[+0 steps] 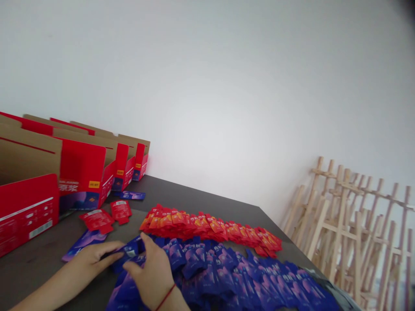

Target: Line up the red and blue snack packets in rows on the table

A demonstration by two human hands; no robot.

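Blue and purple foil-looking packets (223,272) are all over the near side of this dark counter (181,192), overlapping in a long spread that runs off to the right. The left hand (97,258) has a narrow grip, thumb and fingers pinched on the edge of one blue packet (131,249) at the left end of that spread. The right hand (154,270) is just beside it with a wider grip, thumb and index finger apart over the packets, and it's got a thin red string (165,297) round the wrist.

Right behind the blue stuff there's a row of red and orange packets (207,225), also overlapped. Two loose red packets (121,211) sit left of that row, near the boxes, and a bigger blue-purple packet (84,242) lies partly behind the left hand. One more flat blue one (131,195) is up by the boxes.

Those red cardboard boxes (82,168) stand along the left with their tops open, brown inside. Some shiny plastic (337,296) is at the right end of the blue spread, and pale wooden frames (343,233) lean near the white wall (207,95).
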